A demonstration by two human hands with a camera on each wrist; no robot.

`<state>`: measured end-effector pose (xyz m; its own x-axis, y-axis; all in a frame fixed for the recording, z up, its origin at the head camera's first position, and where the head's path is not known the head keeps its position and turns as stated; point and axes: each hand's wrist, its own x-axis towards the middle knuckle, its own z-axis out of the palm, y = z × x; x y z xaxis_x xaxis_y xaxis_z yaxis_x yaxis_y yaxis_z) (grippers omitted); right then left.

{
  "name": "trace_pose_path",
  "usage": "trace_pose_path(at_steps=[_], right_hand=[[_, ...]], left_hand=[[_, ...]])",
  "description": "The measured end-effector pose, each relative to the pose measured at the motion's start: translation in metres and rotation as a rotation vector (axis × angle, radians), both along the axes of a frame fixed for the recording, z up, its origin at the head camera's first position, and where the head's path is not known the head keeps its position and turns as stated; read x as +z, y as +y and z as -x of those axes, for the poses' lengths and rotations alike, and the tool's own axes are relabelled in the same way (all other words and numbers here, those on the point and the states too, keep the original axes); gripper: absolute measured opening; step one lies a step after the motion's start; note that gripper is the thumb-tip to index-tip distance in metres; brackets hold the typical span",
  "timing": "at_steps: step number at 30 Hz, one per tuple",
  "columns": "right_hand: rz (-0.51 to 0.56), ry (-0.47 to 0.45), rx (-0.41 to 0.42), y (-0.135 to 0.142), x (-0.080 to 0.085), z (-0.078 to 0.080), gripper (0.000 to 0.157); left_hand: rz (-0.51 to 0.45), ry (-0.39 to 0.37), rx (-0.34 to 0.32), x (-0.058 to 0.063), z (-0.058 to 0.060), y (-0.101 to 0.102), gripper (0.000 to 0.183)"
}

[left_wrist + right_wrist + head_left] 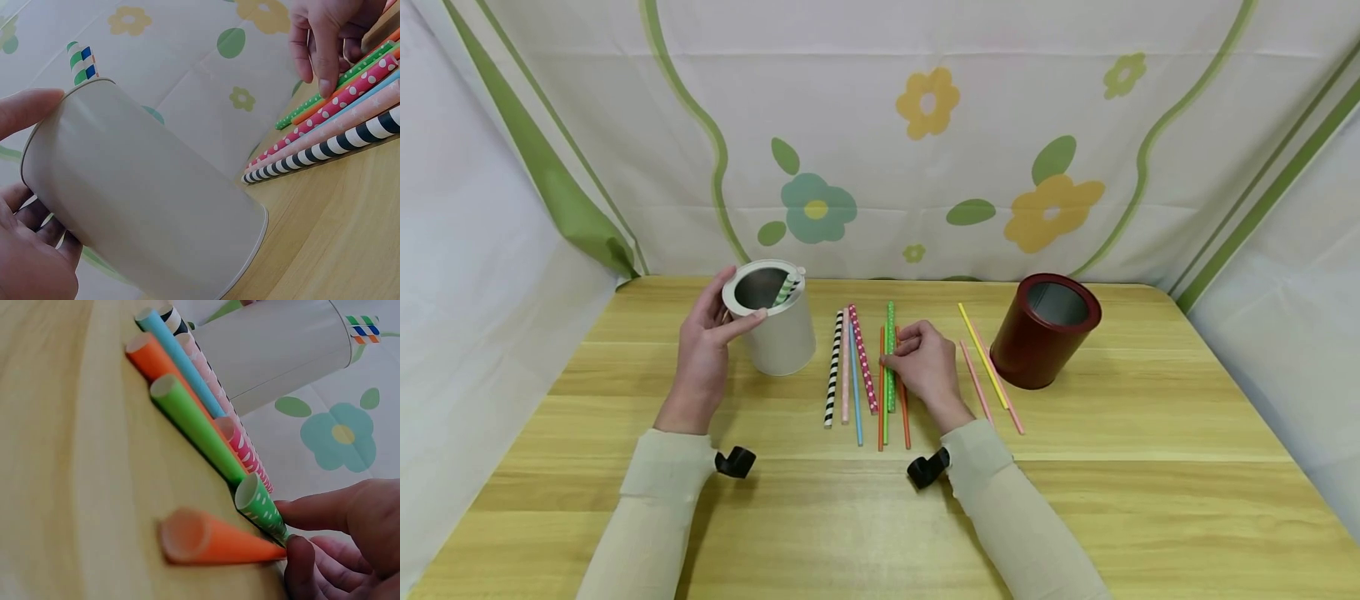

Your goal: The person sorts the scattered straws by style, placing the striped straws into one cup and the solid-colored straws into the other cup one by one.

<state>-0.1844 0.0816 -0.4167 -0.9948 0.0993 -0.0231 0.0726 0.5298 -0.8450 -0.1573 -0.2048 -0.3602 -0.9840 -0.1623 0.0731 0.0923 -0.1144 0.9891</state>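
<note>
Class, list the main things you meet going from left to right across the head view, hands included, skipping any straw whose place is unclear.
Left hand, white can, black-and-white straw, pale pink straw, blue straw, right hand, yellow straw, dark red can.

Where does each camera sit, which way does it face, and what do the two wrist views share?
Head: worn on the head, facing forward and down over the table; both sleeves, left hand and right hand show.
Left wrist: on that wrist, facing the white can's side; the left hand shows at the left edge, the right at top right.
Right wrist: on that wrist, facing the loose straws; the right hand shows at lower right.
Shared by both wrists: the white can, and the right hand at the green dotted straw.
</note>
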Motion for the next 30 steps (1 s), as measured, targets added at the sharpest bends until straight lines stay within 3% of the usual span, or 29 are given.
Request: trace_pose_path(at_steps=[20,30], right_hand=[[-0.203,-0.019,0.097,-0.005,0.01,-0.006,0.033],[-0.209,-0.041,0.088,-0.007,0.009,-0.004,0.034]], left_hand=[[-0.008,-0.004,0.002,0.001,0.0,0.002,0.077],[0.0,-0.012,-0.003,0.002,0.0,0.002,0.077]])
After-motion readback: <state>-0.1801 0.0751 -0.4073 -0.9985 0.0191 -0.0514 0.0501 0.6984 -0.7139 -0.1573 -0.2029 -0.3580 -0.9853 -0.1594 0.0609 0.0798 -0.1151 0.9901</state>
